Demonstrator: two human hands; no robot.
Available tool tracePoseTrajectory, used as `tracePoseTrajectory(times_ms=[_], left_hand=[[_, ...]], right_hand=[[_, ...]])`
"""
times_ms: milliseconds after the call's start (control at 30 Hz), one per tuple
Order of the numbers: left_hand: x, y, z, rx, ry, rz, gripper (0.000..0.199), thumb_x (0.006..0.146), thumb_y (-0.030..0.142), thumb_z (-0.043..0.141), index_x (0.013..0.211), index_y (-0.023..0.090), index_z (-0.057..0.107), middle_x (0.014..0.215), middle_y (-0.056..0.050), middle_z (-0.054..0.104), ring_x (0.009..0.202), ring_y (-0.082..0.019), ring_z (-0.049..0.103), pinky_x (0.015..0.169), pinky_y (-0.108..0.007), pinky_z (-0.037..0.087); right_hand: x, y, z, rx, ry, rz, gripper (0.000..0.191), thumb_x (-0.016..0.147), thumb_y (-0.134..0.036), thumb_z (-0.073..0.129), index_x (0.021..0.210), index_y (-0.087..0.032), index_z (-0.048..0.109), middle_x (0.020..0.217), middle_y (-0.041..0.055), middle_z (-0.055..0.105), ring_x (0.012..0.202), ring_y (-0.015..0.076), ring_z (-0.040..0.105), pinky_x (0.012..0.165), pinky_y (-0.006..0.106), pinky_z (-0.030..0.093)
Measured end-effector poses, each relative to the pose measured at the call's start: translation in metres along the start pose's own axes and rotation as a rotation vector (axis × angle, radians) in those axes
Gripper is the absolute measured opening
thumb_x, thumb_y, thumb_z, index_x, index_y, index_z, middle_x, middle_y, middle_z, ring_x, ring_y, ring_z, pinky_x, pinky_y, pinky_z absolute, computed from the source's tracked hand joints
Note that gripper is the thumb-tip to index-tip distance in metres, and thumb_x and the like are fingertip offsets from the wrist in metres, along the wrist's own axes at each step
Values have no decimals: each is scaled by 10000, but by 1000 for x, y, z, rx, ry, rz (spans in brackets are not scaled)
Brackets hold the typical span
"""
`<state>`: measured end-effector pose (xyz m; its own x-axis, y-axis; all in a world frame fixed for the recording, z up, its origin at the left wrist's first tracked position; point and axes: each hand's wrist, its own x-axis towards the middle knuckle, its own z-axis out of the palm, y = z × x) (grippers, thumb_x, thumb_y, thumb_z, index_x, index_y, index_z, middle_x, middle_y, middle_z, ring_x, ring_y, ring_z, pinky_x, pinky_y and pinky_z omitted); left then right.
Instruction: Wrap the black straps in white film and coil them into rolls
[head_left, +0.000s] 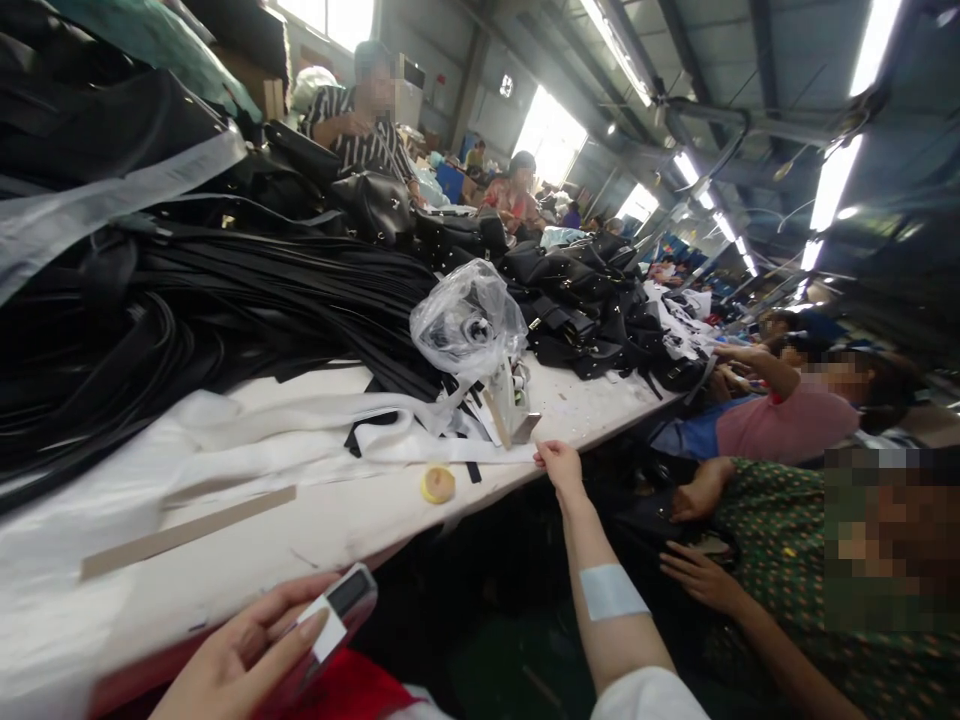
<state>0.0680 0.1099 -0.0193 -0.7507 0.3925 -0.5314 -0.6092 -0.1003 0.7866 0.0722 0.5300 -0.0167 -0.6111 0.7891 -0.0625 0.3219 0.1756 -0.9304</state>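
Observation:
In the head view, my left hand (251, 640) is closed around a small silver-and-white rectangular device (341, 605) with a dark window, low at the front edge of the table. My right hand (561, 466) reaches out to the table edge, its fingers pinched on the end of a white strip (457, 450). This strip runs left across the table into a wider loose heap of white material (225, 430). Just below the strip lies a small yellow-rimmed round roll (437, 484), near a short black piece (472, 472). A pale patch is on my right forearm.
Long black straps (262, 290) pile up at left; black bags (577, 300) heap behind. A clear plastic bag (472, 320) stands mid-table. A flat brown strip (187, 530) lies on the white table (300, 545). Co-workers sit close at right; a person in stripes (360, 130) is across.

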Motion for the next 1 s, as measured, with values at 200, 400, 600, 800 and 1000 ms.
tracePoseTrajectory(times_ms=[200, 400, 600, 800, 1000], left_hand=[[-3, 1, 7, 43, -55, 89, 566, 648, 524, 811, 1047, 161, 640, 958, -100, 750, 890, -261, 708, 771, -309, 562], [-2, -12, -1, 2, 13, 214, 502, 714, 467, 766, 1064, 146, 603, 803, -33, 698, 681, -141, 631, 645, -241, 486], [-9, -7, -13, -142, 90, 243, 513, 689, 440, 775, 1064, 146, 585, 804, -15, 672, 678, -116, 606, 636, -220, 463], [-10, -4, -16, -174, 84, 260, 523, 683, 429, 779, 1069, 137, 582, 768, -6, 663, 624, -102, 581, 594, -212, 456], [-13, -4, -14, -136, 90, 289, 492, 696, 421, 773, 1066, 142, 608, 781, -15, 672, 720, -132, 620, 634, -214, 473]], right_hand=[[-86, -35, 62, 100, -367, -23, 380, 665, -504, 762, 778, -163, 639, 625, 8, 672, 570, 130, 615, 593, 251, 491], [-202, -67, 121, 321, -1014, 78, 265, 752, -418, 754, 775, -177, 647, 634, -7, 687, 552, 103, 614, 559, 217, 515], [-231, -62, 136, 311, -1134, 186, 270, 733, -404, 776, 754, -166, 650, 615, -6, 685, 491, 73, 570, 491, 171, 470], [-230, -50, 141, 225, -1075, 188, 310, 726, -434, 771, 715, -158, 631, 572, -9, 671, 435, 60, 530, 438, 157, 416], [-233, -48, 147, 133, -991, 221, 362, 700, -458, 785, 658, -164, 579, 493, -36, 620, 372, 42, 474, 384, 139, 366]])
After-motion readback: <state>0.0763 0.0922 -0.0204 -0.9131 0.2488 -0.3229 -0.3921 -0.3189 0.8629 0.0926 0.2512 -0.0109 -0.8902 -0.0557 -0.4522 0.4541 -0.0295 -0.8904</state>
